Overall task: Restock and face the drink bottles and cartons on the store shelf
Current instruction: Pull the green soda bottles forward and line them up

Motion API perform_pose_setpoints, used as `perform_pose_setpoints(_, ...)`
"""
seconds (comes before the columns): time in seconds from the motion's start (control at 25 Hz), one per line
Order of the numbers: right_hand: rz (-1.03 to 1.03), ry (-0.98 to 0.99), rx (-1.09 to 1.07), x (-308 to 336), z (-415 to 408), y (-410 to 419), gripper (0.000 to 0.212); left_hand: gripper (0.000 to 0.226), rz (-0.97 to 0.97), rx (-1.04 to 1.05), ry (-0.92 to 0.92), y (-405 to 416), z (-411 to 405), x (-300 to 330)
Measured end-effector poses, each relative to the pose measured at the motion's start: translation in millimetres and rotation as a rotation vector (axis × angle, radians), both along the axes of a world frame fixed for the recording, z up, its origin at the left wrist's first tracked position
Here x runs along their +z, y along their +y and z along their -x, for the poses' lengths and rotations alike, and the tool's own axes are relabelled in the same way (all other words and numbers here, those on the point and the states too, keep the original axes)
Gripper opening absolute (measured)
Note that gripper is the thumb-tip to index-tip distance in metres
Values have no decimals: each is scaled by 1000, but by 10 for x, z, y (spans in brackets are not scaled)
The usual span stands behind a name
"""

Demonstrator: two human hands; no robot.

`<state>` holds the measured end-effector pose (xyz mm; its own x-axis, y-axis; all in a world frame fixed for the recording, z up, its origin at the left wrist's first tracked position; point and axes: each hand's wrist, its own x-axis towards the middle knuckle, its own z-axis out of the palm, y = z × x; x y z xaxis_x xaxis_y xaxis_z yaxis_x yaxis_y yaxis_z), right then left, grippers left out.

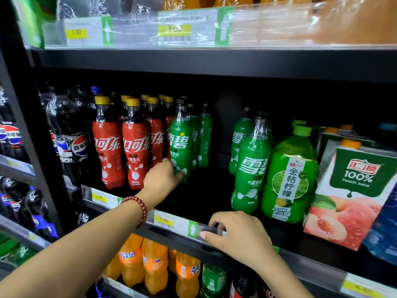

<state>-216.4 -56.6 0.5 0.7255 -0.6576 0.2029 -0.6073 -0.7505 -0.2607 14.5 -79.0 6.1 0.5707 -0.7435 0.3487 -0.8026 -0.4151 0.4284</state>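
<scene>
Middle shelf point(214, 190), black, dark at far back. L hand point(164, 176), red bead bracelet point(137, 208) on wrist, reaches in and grips the low part of a green Sprite bottle point(180, 145), fingers curled round its base; bottle upright, front of a short row of green ones running to the far back. Just left of it: red Coke bottles point(120, 147) w/ yellow caps, several rows deep, labels facing out. Farther left: black Pepsi bottles point(71, 145). R hand point(238, 235) rests on the near shelf edge, fingertips curled over the clear price rail point(171, 222), thumb along its front; holds no bottle. Bare gap on the shelf between the gripped bottle and a second Sprite group point(251, 168) to the right, front one standing near the edge. Touching that on the right: a wider green kumquat-lemon bottle point(289, 179), green cap. Right again: peach juice carton point(352, 194), orange cap, angled, more cartons behind. Blue bottle at far right edge, mostly cut off. Yellow tags read 3.00 on the rail. Shelf below: orange Fanta bottles point(150, 265). Shelf above: blurred plastic-wrapped packs, price tags point(175, 29).
</scene>
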Motion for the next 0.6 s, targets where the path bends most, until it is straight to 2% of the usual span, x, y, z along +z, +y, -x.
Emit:
perform_pose_setpoints(0.12, -203, -95, 76, 9, 64, -45, 24, 35, 87, -92, -60, 63, 234, 112)
perform_pose_setpoints(0.2, -314, -172, 91, 18, 165, -90, 17, 36, 152, -201, 39, 48, 471, 166)
perform_pose_setpoints(0.36, -306, -190, 39, -16, 442, -141, 9, 59, 291, -439, 399, -23, 934, 211)
perform_pose_setpoints(0.48, -304, -236, -5, -27, 551, -144, 10, 75, 256, -539, 428, -96, 1205, 209)
perform_pose_setpoints(0.6, -300, -298, -63, -34, 535, -143, 17, 72, 304, -530, 431, -190, 1379, 189)
